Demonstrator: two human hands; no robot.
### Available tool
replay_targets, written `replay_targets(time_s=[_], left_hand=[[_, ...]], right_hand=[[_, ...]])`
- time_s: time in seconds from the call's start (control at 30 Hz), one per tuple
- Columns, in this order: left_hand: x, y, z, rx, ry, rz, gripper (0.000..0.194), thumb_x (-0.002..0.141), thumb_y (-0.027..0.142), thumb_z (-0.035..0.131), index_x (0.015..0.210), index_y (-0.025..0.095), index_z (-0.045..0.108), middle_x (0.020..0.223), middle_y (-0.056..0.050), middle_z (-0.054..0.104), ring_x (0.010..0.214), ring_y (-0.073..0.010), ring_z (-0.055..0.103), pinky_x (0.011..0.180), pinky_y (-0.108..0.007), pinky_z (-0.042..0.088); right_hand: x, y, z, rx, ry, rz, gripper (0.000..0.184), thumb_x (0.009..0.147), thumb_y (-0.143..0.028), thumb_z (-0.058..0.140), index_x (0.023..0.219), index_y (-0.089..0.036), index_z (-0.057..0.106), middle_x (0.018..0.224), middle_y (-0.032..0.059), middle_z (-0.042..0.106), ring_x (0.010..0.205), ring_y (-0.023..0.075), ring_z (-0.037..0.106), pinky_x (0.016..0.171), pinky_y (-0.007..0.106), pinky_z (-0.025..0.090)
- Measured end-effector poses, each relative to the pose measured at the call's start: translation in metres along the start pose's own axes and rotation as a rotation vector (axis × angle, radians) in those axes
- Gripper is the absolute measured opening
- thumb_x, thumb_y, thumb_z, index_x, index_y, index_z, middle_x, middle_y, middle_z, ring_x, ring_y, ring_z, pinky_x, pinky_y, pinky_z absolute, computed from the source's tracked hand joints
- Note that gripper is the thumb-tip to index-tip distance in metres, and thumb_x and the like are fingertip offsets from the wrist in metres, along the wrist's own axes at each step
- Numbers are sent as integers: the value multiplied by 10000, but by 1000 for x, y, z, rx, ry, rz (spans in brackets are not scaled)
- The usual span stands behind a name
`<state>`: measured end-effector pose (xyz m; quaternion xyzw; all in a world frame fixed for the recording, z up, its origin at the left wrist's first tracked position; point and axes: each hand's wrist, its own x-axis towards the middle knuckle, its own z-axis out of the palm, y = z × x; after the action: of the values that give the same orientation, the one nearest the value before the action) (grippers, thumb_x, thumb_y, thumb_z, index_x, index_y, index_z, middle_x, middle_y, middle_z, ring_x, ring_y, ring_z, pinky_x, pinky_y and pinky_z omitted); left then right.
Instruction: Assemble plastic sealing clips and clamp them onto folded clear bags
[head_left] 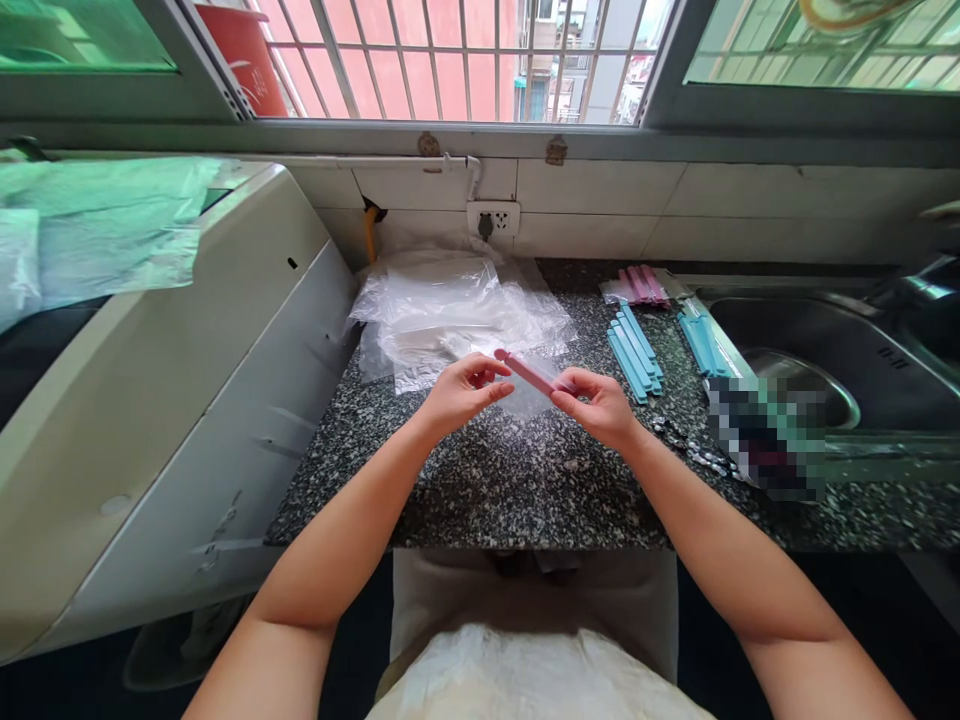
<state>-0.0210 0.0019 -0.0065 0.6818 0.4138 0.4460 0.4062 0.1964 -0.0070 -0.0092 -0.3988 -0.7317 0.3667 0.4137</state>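
Note:
A long, flat pink plastic strip [531, 374] with a rounded knob at its far-left end is pinched between the thumb and fingers of my right hand [596, 402]. It slants down toward the right above the counter. My left hand [466, 388] is beside the strip's left part, thumb and fingers slightly apart with nothing visible between them. A small clear plastic bag [525, 400] shows under the strip; whether a hand touches it I cannot tell. Several blue strips [634, 352] lie in a group right of my right hand. Beyond them rest several pink strips [643, 285].
Clear plastic bags [450, 300] are piled against the wall. More blue strips [701, 343] lie beside the sink [795, 320]. A blurred-out item with a beaded chain [697, 450] is at right. A white appliance [225, 350] borders the granite counter [480, 490] on the left.

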Motion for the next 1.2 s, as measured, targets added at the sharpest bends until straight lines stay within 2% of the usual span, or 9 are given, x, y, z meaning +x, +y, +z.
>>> replay_targets(time_s=[0.13, 0.3, 0.47, 0.57, 0.73, 1.2], left_hand=[[-2, 4, 2, -33, 18, 77, 249, 684, 405, 695, 652, 172, 615, 646, -1, 510, 604, -108, 434, 571, -261, 367], [-5, 10, 6, -135, 32, 53, 297, 697, 433, 689, 606, 165, 599, 580, 13, 484, 560, -95, 406, 531, -250, 340], [-5, 11, 9, -319, 172, 9, 337, 633, 456, 739, 569, 163, 587, 543, 33, 439, 524, -77, 367, 489, -232, 301], [-4, 11, 10, -400, 239, -1, 347, 587, 454, 771, 543, 161, 590, 554, 25, 461, 545, -79, 394, 498, -226, 318], [-3, 14, 12, -429, 281, 11, 360, 555, 454, 790, 515, 161, 583, 559, 22, 469, 552, -80, 407, 509, -226, 345], [-2, 12, 10, -453, 350, 69, 348, 572, 430, 794, 498, 161, 587, 542, 24, 479, 554, -77, 428, 522, -213, 370]], right_hand=[[-1, -2, 6, -9, -87, 10, 214, 762, -351, 596, 655, -173, 549, 609, -20, 505, 563, 86, 432, 539, 244, 359], [-2, -1, 8, -1, -91, -5, 239, 753, -378, 625, 657, -171, 554, 600, -28, 491, 563, 83, 426, 537, 240, 360], [-2, 8, 14, 62, -71, -56, 302, 662, -434, 718, 780, -172, 625, 722, 6, 590, 601, 91, 471, 547, 241, 400], [-3, 13, 20, 52, -67, -68, 264, 698, -421, 696, 760, -170, 643, 724, 22, 617, 602, 96, 498, 562, 247, 422], [-4, 12, 21, -1, -76, -129, 237, 786, -373, 614, 665, -170, 627, 621, 6, 566, 570, 93, 479, 544, 241, 406], [-2, 16, 21, -176, -91, -217, 198, 825, -274, 555, 660, -176, 606, 606, 9, 555, 579, 105, 476, 563, 245, 380]])
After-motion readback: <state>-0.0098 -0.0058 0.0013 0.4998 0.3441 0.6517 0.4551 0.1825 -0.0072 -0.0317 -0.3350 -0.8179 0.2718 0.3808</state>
